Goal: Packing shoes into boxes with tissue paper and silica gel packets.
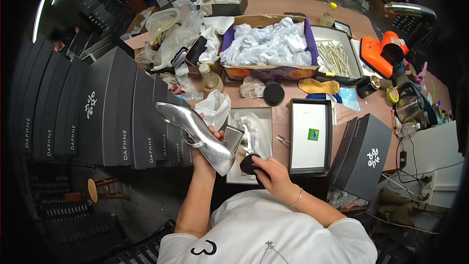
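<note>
A shiny silver heeled shoe (205,142) lies across my left hand (201,160), its pointed toe down to the right and its heel end at the upper left. My left fingers wrap round its underside. Close to the toe, my right hand (274,177) grips a dark round pad (249,164); its exact kind is hard to make out. Beneath both hands stands an open pale box (265,117) with white paper and another silver shoe (250,142) in it. Beside that, a dark box lid (310,166) lies with its white inside up.
Stacked dark shoe boxes (107,132) line the left side; another closed shoe box (361,151) stands at right. Beyond are a purple carton (268,72) of crumpled paper, a tray of thin sticks (334,58), a black round lid (274,94), pliers (283,141) and an orange device (376,56).
</note>
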A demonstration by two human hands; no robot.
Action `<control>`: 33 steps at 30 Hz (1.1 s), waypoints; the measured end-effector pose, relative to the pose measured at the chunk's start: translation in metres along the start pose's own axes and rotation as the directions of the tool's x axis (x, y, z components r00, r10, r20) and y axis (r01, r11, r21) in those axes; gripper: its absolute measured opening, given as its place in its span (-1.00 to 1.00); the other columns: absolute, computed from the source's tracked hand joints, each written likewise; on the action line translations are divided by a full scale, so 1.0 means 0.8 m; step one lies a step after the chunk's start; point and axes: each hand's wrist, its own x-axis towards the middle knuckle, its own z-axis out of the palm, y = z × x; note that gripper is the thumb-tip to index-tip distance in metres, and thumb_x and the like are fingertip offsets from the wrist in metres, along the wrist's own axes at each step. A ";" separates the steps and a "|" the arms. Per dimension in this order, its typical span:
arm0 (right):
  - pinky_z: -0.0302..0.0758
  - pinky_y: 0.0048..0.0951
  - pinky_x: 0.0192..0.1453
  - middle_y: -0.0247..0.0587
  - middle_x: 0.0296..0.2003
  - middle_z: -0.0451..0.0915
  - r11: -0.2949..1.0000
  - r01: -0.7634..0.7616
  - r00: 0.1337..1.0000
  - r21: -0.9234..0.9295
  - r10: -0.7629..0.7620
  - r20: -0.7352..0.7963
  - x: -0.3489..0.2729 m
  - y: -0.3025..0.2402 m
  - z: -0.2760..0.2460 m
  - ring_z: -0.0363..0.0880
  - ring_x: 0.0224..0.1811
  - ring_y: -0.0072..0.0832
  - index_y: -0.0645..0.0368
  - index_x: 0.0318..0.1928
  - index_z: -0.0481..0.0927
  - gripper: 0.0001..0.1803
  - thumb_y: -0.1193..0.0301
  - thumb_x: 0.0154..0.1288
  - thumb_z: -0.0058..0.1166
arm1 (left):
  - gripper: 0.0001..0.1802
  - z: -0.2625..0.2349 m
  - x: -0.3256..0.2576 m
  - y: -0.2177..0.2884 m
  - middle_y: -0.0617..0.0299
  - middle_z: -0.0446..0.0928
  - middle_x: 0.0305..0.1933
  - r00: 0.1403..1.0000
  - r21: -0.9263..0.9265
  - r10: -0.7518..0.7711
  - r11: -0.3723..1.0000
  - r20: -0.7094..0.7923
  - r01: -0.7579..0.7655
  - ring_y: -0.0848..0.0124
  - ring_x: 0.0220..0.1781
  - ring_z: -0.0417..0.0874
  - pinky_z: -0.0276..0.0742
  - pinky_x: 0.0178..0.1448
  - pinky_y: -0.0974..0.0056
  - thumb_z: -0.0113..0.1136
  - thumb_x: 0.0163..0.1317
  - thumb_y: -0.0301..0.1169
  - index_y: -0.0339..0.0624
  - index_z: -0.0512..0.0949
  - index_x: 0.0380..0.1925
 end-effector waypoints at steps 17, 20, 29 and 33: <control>0.40 -0.48 0.17 -0.14 0.14 0.36 0.087 -0.495 0.686 0.864 0.650 0.328 0.034 0.013 -0.007 0.42 0.10 -0.48 0.07 0.47 -0.11 -0.03 0.36 0.21 0.25 | -0.34 0.002 -0.034 -0.025 0.12 0.46 0.13 0.925 0.668 -0.085 0.716 0.370 -0.202 0.28 0.13 0.53 0.40 0.24 0.21 0.15 0.23 -0.38 -0.22 0.18 0.31; 0.43 -0.48 0.13 -0.13 0.06 0.43 0.403 -0.596 0.719 0.694 0.653 0.237 0.031 0.016 -0.028 0.44 0.09 -0.50 0.15 0.43 -0.02 -0.03 0.33 0.13 0.33 | -0.19 0.030 -0.081 -0.018 0.14 0.39 0.16 0.901 0.282 -0.152 0.959 0.405 0.035 0.37 0.17 0.45 0.31 0.27 0.33 0.27 0.15 -0.32 -0.22 0.07 0.33; 0.32 -0.34 0.22 0.06 0.07 0.35 0.980 -0.198 0.979 0.009 0.198 -0.056 0.072 0.013 -0.059 0.39 0.11 -0.14 0.26 0.32 0.25 -0.44 0.44 0.31 -0.11 | -0.63 -0.022 -0.048 -0.051 0.23 0.55 0.04 0.918 -0.064 -0.396 0.916 0.011 0.396 0.40 0.05 0.57 0.53 0.12 0.18 -0.05 0.42 -0.10 -0.12 0.44 0.02; 0.45 -0.33 -0.07 -0.16 -0.11 0.56 0.896 0.436 0.884 -0.087 -0.409 0.225 0.076 -0.037 -0.031 0.52 -0.13 -0.24 0.20 -0.02 0.54 -0.60 0.52 0.05 0.12 | -0.55 -0.030 -0.063 -0.055 0.15 0.54 0.06 0.946 0.227 -0.293 0.939 0.135 0.259 0.30 0.06 0.58 0.54 0.16 0.15 -0.13 0.41 -0.05 -0.12 0.47 0.06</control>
